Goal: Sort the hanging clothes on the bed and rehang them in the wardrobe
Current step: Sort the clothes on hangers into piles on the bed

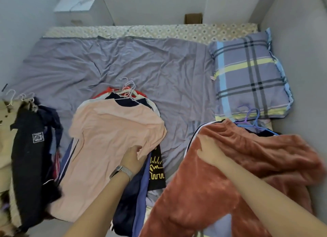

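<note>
While three piles of hung clothes lie on the bed [123, 59], I work over two of them. At far left sits a dark pile [30, 148], its white hooks pointing toward the wall. Next comes the middle pile, topped by a peach shirt [109, 148] with pink and white hangers [127, 90] fanned at its collar. My left hand [131, 157], a watch [122, 173] on its wrist, pinches the shirt's lower hem, so that grip grasps the shirt. A black shirt [156, 167] with yellow print peeks from beneath. Further right, my right hand [208, 151] presses flat, fingers straight, on a rust fleece [221, 183] atop the third pile, purple hangers [251, 120] just beyond it. A plaid pillow [247, 74] lies at the bed's right end.
</note>
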Demonstrator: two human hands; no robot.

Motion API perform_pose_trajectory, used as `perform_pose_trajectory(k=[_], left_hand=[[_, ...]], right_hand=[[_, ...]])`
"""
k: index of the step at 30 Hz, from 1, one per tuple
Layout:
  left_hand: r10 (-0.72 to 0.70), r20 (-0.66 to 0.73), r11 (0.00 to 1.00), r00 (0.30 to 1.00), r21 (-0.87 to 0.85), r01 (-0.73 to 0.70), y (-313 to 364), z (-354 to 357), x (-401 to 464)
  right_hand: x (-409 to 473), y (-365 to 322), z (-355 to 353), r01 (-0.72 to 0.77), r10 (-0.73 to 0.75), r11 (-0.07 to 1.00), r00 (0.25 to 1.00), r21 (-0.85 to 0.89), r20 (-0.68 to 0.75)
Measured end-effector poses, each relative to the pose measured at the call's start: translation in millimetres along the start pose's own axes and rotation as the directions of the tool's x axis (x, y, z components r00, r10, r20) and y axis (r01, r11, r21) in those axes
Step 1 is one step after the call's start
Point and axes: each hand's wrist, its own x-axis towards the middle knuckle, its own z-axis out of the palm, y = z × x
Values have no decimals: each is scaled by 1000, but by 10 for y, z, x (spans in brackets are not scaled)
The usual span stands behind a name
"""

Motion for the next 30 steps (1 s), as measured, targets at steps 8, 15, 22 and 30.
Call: perform_pose_trajectory(k=[8,15,22,30], left_hand=[[74,-113,974,991,-205,-96,-922,-634,484],[48,-45,987,998,-148,-54,-2045,-1129,1166],[27,-79,982,997,-186,-42,-2617,-1092,1609],[-1,-191,953,982,-298,-56,-2973,-868,1552]], right_hand=[[548,-1019,613,-126,108,991,956,50,271],[1580,-1495,1144,-141,137,990,980,16,144],[2793,-1577,1571,-201,195,956,980,-213,-48],[3246,-1667,1780,-419,450,887,879,195,-159]])
